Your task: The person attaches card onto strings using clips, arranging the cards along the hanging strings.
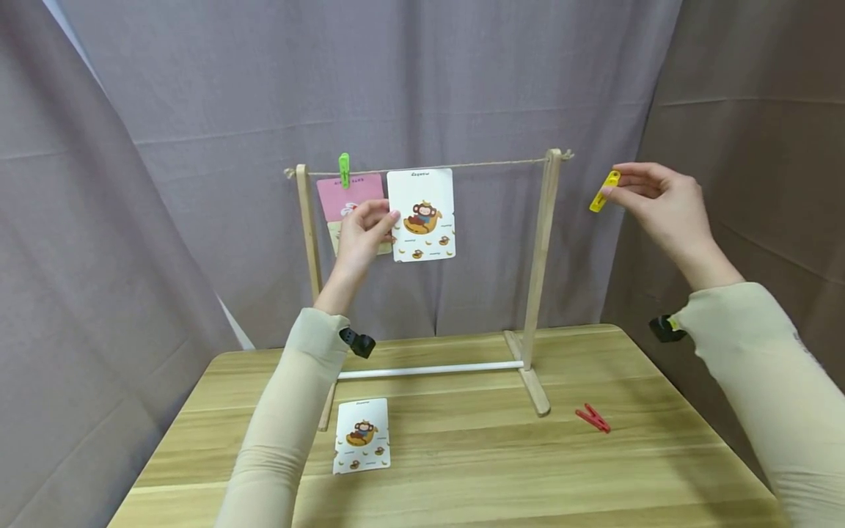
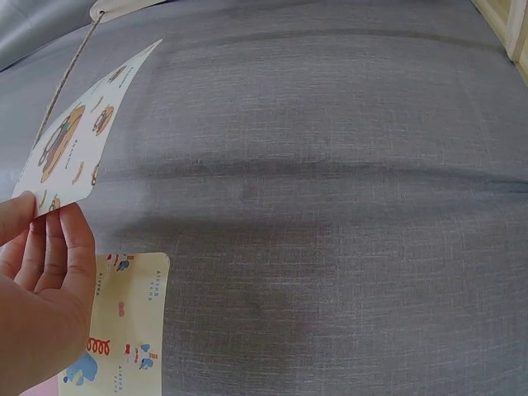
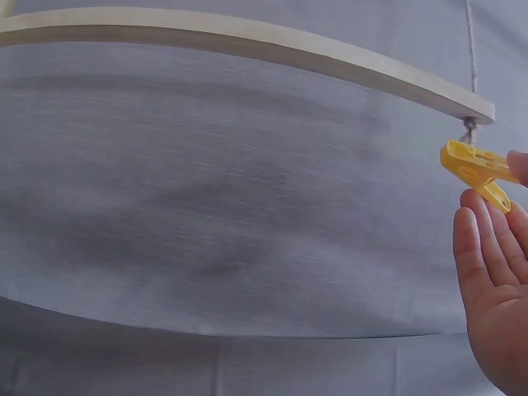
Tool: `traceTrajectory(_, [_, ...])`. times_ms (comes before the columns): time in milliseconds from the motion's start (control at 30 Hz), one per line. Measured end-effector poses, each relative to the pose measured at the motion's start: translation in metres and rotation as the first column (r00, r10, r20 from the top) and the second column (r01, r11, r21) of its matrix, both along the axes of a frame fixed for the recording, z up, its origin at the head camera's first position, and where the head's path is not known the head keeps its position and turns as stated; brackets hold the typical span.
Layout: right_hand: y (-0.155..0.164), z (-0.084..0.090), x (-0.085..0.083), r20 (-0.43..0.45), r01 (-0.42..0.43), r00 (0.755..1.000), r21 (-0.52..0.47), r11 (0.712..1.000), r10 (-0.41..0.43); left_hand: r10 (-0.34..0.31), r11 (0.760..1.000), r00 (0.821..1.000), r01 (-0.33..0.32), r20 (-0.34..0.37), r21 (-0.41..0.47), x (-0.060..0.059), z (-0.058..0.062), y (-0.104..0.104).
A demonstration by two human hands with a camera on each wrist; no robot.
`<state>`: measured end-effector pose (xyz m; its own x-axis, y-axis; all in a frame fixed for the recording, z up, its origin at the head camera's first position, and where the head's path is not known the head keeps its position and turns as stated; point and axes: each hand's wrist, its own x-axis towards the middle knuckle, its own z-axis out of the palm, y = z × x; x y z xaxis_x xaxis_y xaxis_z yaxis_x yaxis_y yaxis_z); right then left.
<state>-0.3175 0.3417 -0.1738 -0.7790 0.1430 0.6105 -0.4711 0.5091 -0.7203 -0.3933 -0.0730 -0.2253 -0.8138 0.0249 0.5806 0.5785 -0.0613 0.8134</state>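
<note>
My left hand (image 1: 361, 236) pinches the left edge of a white card with a monkey on a banana (image 1: 422, 216), its upper edge close to the string (image 1: 488, 163). In the left wrist view the same card (image 2: 87, 128) tilts away above the thumb and fingers. Off to the right of the rack, my right hand (image 1: 667, 213) pinches a yellow clothespin (image 1: 604, 192) between thumb and fingers. The right wrist view shows this clothespin (image 3: 474, 169) by its handle ends. Left of the held card, a green clothespin (image 1: 344, 170) fixes a pink and yellow card (image 1: 333, 196) on the string.
The wooden rack (image 1: 543, 257) stands on the table (image 1: 462, 455), with a white bar (image 1: 429, 369) low between its posts. A second monkey card (image 1: 362, 436) lies at the front left. A red clothespin (image 1: 594, 418) lies to the right of the rack. Grey curtains (image 1: 396, 81) hang behind.
</note>
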Motion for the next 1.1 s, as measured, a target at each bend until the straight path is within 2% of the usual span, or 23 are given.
traceTrajectory(200, [-0.005, 0.023, 0.0, -0.007, -0.015, 1.0, -0.034, 0.999, 0.015, 0.0, 1.0, 1.0, 0.0, 0.003, 0.005, 0.001, 0.0, 0.002])
traceTrajectory(500, [-0.006, 0.047, 0.004, -0.057, -0.013, 0.998, -0.036, 0.999, 0.011, 0.0, 1.0, 1.0, 0.0, 0.001, -0.002, 0.002, 0.001, 0.006])
traceTrajectory(767, [-0.019, 0.071, 0.004, -0.097, -0.06, 0.994, -0.065, 0.996, 0.054, -0.005, 1.0, 1.0, 0.005, 0.01, -0.006, 0.001, 0.002, 0.005])
traceTrajectory(1100, [-0.038, 0.089, -0.004, -0.052, -0.121, 0.992, -0.053, 0.991, 0.119, -0.008, 1.0, 1.0, 0.008, 0.025, 0.015, -0.001, 0.002, 0.007])
